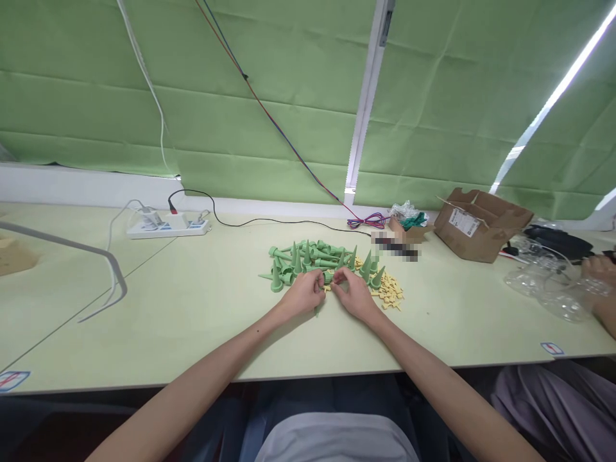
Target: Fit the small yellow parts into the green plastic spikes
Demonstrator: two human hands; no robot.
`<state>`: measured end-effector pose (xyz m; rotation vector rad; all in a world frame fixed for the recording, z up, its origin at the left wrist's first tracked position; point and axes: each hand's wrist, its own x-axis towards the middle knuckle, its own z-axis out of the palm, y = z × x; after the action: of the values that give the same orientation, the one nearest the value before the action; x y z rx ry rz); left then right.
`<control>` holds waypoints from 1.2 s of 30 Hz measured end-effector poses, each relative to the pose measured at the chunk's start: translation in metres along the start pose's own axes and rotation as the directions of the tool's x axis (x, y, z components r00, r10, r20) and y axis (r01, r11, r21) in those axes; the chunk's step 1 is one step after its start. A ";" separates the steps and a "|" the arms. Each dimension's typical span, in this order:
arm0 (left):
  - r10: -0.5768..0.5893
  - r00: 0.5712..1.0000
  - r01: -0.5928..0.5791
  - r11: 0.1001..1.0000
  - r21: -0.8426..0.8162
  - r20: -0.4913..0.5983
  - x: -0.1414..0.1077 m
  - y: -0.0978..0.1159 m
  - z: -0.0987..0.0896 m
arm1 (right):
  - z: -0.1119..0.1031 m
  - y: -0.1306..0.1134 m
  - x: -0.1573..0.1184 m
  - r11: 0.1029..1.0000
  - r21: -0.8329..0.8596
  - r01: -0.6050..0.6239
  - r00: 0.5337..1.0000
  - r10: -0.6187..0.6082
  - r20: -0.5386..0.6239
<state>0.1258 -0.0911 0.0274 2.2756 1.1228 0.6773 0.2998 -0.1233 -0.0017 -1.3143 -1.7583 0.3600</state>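
Masking some green spikes [325, 263], the hands [306, 292] [354, 295] leave their grip unclear.

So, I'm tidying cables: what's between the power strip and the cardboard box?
In the head view: a black cord, a wire bundle, a blurred-out item, then clear plastic and green material beside the box.

A white power strip [167, 234] lies left, an open cardboard box [450, 239] right, before green blinds [289, 90].
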 end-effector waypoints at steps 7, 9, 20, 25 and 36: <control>0.015 1.000 -0.015 1.000 0.017 -0.001 0.000 -0.002 0.002 | -0.002 -0.004 0.002 0.997 0.071 -0.014 1.000 0.015 -0.013; 0.026 1.000 -0.025 1.000 0.019 -0.009 0.000 -0.001 0.001 | -0.002 -0.005 0.002 0.995 0.095 -0.023 0.999 0.025 -0.021; 0.084 0.994 -0.083 0.996 0.004 -0.071 -0.003 0.010 -0.001 | -0.003 -0.001 0.007 0.891 0.441 -0.111 0.988 0.146 -0.047; 0.116 0.993 -0.116 0.993 -0.001 -0.039 -0.003 0.008 0.000 | -0.002 -0.006 0.007 0.815 0.567 -0.121 0.988 0.152 -0.008; 0.139 0.990 -0.140 0.988 -0.070 -0.018 -0.003 0.009 -0.001 | -0.002 -0.005 0.008 0.819 0.563 -0.106 0.991 0.134 -0.008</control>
<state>0.1288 -0.0979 0.0336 2.3078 0.9361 0.7754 0.2979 -0.1187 0.0070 -0.9867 -1.3744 0.8442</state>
